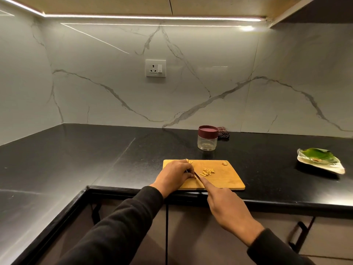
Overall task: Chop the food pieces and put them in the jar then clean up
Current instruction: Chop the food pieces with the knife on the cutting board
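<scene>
Left grip (pixel 174 174): I see my fingers curled, pinning food on the cutting board (pixel 229 180).
Right grip (pixel 227 205): wrapped round the knife (pixel 197 176).
Chopped pieces (pixel 207 172): mid-board.
Jar (pixel 207 138): lidded, far on the surface (pixel 95 159).

Two bare hands, left hand (pixel 174 174) and right hand (pixel 228 209), long black knit sleeves (pixel 122 222).

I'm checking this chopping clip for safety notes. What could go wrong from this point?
1. The left hand holds food right beside the knife that the right hand grips, so a slip could nick a finger.
2. The cutting board lies at the counter's front edge; a push could tip it or spill the chopped pieces.
3. The jar still has its lid on, so filling it needs a free hand first.
</scene>
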Motion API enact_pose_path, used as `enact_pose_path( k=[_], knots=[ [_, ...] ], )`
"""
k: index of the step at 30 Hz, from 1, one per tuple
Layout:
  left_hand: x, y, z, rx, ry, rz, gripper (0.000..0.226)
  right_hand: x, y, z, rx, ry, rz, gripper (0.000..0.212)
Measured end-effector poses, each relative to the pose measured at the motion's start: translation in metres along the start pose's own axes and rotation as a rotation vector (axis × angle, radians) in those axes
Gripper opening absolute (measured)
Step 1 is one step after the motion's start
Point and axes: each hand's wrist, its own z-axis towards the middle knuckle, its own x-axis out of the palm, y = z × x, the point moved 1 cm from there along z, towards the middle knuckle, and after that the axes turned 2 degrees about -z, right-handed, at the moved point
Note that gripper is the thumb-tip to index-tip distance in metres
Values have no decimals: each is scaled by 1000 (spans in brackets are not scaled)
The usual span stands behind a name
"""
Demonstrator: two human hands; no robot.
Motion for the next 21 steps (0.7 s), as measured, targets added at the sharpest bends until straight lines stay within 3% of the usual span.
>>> enact_pose_path(
  k=[21],
  knots=[
    [-4,-5,-2,-24,-11,-1,12,6,2,7,0,44,42,58]
  ],
)
